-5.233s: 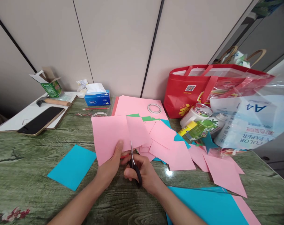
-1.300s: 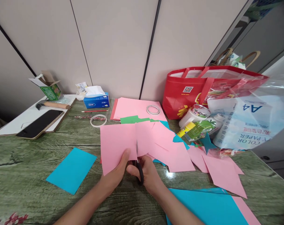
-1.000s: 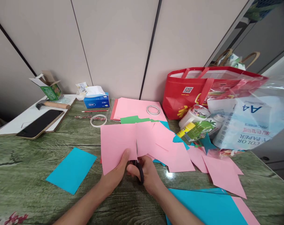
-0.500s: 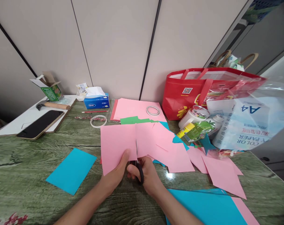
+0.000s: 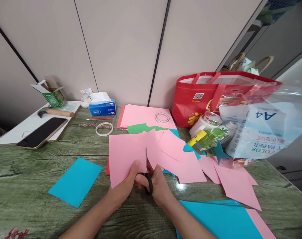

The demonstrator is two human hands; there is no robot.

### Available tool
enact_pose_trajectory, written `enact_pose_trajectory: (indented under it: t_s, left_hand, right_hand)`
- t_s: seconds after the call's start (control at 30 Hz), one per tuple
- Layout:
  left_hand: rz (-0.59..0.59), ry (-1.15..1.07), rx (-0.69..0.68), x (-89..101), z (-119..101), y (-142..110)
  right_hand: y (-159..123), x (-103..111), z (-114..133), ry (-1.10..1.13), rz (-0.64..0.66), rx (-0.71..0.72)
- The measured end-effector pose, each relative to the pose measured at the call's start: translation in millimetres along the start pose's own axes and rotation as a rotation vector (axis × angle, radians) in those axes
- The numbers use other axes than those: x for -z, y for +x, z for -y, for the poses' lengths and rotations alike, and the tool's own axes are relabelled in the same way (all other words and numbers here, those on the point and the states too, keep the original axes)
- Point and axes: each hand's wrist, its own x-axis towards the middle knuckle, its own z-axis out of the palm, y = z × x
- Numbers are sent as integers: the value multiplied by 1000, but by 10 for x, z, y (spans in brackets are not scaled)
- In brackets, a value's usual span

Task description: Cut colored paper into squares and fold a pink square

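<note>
My left hand [image 5: 127, 181] pinches the lower edge of a pink sheet of paper [image 5: 126, 152], its thumb on top near the cut. Black-handled scissors [image 5: 149, 184] sit in my right hand [image 5: 158, 184], the thumb and fingers through or around the loops. Their blades point away from me and lie in a slit that runs up the sheet. A narrower pink strip [image 5: 152, 149] leans off to the right of the blades. Whether the strip is still joined at the far end is hard to see. Other cut pink pieces [image 5: 188, 166] lie just right of it.
A blue card [image 5: 76, 182] lies to the left, blue sheets [image 5: 215, 219] at the lower right. Behind are tape rolls [image 5: 104, 129], a pink paper stack [image 5: 141, 114] and a tissue box [image 5: 102, 108]. A phone [image 5: 41, 132], hammer [image 5: 56, 112], red bag [image 5: 190, 99] and glue stick [image 5: 197, 137] stand around.
The slit in the pink sheet has lengthened and the right strip has narrowed in view, twisting away from the left part. Both hands stay nearly in place.
</note>
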Motion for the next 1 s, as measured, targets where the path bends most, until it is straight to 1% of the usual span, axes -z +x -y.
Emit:
enact_pose_trajectory:
  t_s: [0.1, 0.17, 0.27, 0.33, 0.4, 0.43, 0.5, 0.53, 0.57, 0.6, 0.67, 0.73, 0.77, 0.83, 0.9, 1.0]
  left_hand:
    - [21, 32, 96, -37, -47, -54]
    - [-10, 35, 102, -56, -76, -83]
    - [-13, 53, 113, -56, -71, -81]
    - [-5, 52, 122, -25, -38, -42]
    - [42, 41, 114, 38, -4, 22]
    - [97, 35, 102, 77, 6, 58]
    - [211, -2, 37, 157, 10, 132]
    - [249, -40, 4, 190, 3, 166]
    - [251, -97, -30, 212, -8, 196]
    - [221, -167, -54, 222, -20, 223]
    - [98, -332, -64, 207, -48, 265]
    - [-17, -500, -47, 163, -74, 290]
    - [-51, -570, -39, 138, -87, 297]
    - [-80, -670, -38, 96, -107, 299]
    - [-111, -730, -48, 69, -117, 293]
    - [-116, -798, -67, 47, -98, 278]
  right_hand:
    - [-2, 0, 44, -30, -8, -4]
    - [-4, 5, 46, -55, -9, -18]
    - [-5, 13, 23, -75, 4, -21]
    - [0, 18, 13, -64, 6, -16]
    - [11, 24, 20, -43, 3, -16]
    - [20, 29, 31, -33, -4, -17]
    - [42, 41, 62, -24, -29, -14]
    - [55, 48, 77, -27, -50, -4]
    - [66, 56, 89, -32, -69, 14]
    - [77, 63, 98, -37, -83, 36]
    - [87, 72, 98, -44, -81, 78]
    - [82, 74, 81, -42, -48, 77]
    - [75, 72, 68, -36, -28, 58]
    - [55, 67, 44, -13, 5, 5]
    - [38, 64, 25, 29, 7, -27]
    - [33, 65, 10, 96, -44, 4]
